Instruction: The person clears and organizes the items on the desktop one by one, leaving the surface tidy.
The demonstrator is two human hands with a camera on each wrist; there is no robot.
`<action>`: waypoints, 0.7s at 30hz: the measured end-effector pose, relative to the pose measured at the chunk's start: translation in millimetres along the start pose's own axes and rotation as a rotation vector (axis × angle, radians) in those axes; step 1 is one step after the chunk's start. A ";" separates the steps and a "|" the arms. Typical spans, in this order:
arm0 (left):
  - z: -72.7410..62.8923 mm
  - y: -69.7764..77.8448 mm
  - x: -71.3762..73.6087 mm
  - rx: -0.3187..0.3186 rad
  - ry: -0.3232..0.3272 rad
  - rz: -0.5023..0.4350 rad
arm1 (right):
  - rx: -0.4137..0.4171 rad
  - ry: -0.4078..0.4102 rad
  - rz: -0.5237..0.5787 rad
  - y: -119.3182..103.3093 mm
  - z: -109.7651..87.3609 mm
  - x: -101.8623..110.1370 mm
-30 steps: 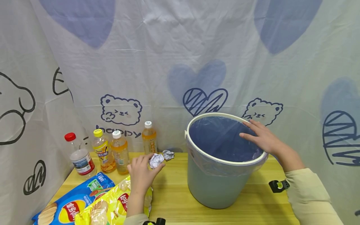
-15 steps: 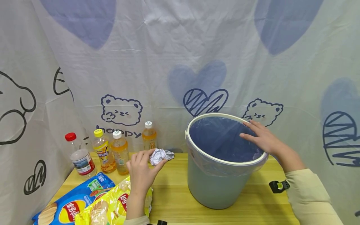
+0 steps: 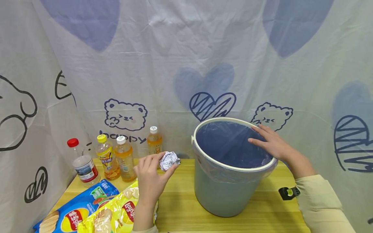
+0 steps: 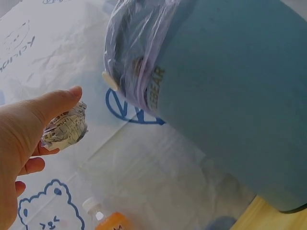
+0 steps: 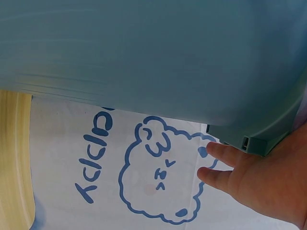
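My left hand (image 3: 152, 174) pinches a crumpled paper ball (image 3: 169, 160) between thumb and fingers, left of the bin. In the left wrist view the same paper ball (image 4: 66, 127) shows print on its creases, with the left hand (image 4: 29, 127) around it. Just behind it, a second crumpled paper ball (image 3: 178, 161) is mostly hidden. My right hand (image 3: 272, 142) rests at the right side of the blue-grey bin's (image 3: 224, 194) white rim, thumb over the opening. From the right wrist view, two straight fingers of the right hand (image 5: 268, 177) extend outside the bin.
A clear plastic bag lines the bin. At the left stand a red-capped bottle (image 3: 84, 166), a yellow-capped bottle (image 3: 107, 160) and two white-capped bottles, one near (image 3: 125, 160) and one farther back (image 3: 154, 142). Blue (image 3: 75, 207) and yellow (image 3: 116, 213) chip bags lie in front on the wooden table (image 3: 175, 210).
My left hand has moved slightly right with its paper ball, which now covers most of the second ball behind it. The right hand and the bin have stayed put.
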State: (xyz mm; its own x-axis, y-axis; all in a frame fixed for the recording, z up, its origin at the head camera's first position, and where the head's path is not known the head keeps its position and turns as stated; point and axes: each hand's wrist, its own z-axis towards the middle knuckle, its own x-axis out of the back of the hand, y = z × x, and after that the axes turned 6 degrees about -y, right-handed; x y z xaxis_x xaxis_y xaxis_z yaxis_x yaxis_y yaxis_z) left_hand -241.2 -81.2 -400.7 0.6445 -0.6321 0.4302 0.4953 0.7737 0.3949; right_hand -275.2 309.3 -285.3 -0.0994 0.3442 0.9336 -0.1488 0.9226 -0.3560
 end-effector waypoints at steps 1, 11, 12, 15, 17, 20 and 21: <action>0.2 1.3 -0.2 -0.008 0.005 -0.006 | -0.001 0.001 0.001 -0.4 0.2 -0.1; 2.4 18.1 -5.4 -0.053 0.006 -0.076 | -0.006 0.003 0.009 -0.5 1.3 0.8; 2.5 19.9 -6.0 -0.054 0.003 -0.080 | -0.006 0.003 0.007 -0.3 1.4 1.0; 2.5 25.2 -8.6 -0.069 0.014 -0.092 | -0.006 0.002 0.006 -0.1 1.8 1.1; 2.5 28.7 -10.3 -0.082 0.022 -0.100 | -0.007 0.001 0.005 -0.1 2.3 0.6; 2.6 34.4 -12.7 -0.095 0.028 -0.119 | -0.007 0.003 0.005 0.6 2.9 -0.3; 2.7 36.3 -13.6 -0.099 0.029 -0.126 | -0.008 0.003 0.005 0.9 3.0 -0.6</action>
State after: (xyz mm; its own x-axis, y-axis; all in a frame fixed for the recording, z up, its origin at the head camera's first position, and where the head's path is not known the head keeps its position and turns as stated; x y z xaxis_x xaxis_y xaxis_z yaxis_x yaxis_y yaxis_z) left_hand -233.5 -44.6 -390.1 0.5895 -0.7243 0.3577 0.6276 0.6894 0.3616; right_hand -278.2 309.3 -286.3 -0.0971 0.3492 0.9320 -0.1404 0.9223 -0.3601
